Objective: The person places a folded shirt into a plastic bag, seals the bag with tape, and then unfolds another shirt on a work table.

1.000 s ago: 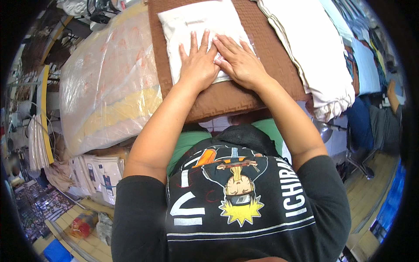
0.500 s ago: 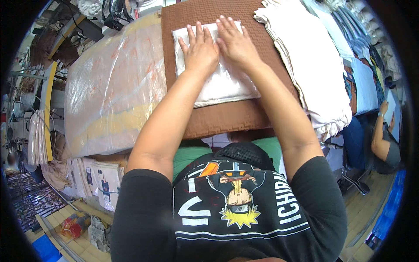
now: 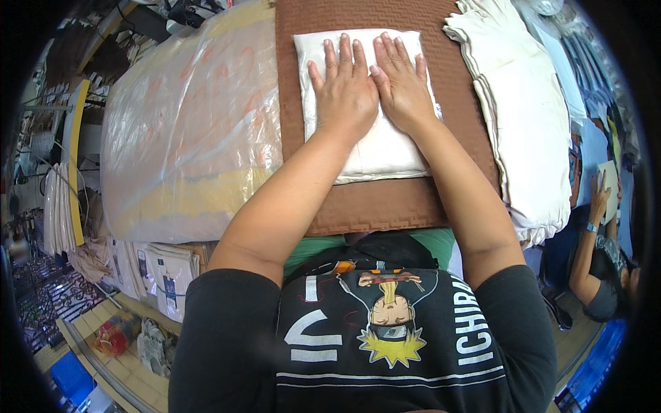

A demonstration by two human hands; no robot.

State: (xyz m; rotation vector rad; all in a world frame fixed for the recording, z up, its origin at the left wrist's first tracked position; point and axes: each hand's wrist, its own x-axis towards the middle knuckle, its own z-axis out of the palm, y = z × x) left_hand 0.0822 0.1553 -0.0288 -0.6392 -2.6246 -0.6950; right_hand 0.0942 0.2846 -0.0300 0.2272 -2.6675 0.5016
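Observation:
A folded white garment (image 3: 385, 153), with a slight sheen as if in a clear bag, lies on a brown textured cloth (image 3: 372, 210). Both palms rest flat on its upper half. My left hand (image 3: 346, 95) has its fingers spread and pointing away from me. Beside it, almost touching at the thumb, my right hand (image 3: 404, 93) lies with fingers outstretched. Neither hand holds anything. The parts of the garment under my palms are hidden.
To the left is a large plastic-wrapped bale (image 3: 193, 138). A stack of white trousers or similar cloth (image 3: 520, 117) lies on the right. Packaged garments (image 3: 169, 279) stand below the bale. At the far right, another person's arm (image 3: 585, 255) holds a flat pale item.
Both hands remain flat on the garment, with their fingers in slightly different positions. The whole view has shifted, and the other person's arm at right has moved.

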